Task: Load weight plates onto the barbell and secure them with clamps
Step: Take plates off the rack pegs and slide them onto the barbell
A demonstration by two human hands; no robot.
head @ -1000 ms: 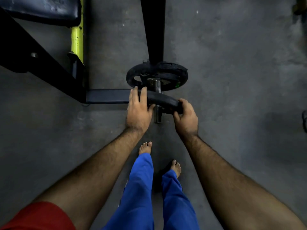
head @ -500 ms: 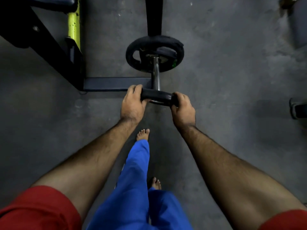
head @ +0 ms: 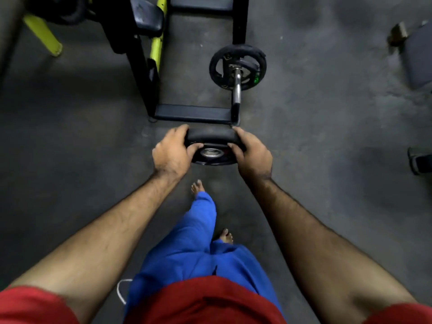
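A small black weight plate (head: 211, 146) with a metal-ringed centre hole is held in front of me, free of the bar. My left hand (head: 171, 152) grips its left rim and my right hand (head: 251, 153) grips its right rim. Beyond it the chrome barbell sleeve (head: 236, 90) points toward me, its end bare. A larger black plate (head: 237, 66) with grip holes and a green mark sits farther up the sleeve. I see no clamp.
A black and yellow bench frame (head: 194, 112) stands left of the sleeve, its foot bar just beyond my hands. More dark equipment (head: 419, 160) sits at the right edge. My bare feet and blue trousers are below on the grey floor.
The small plate has come off the end of the barbell sleeve toward me, both hands still gripping it. I have stepped back, so the bar and the larger plate look farther away.
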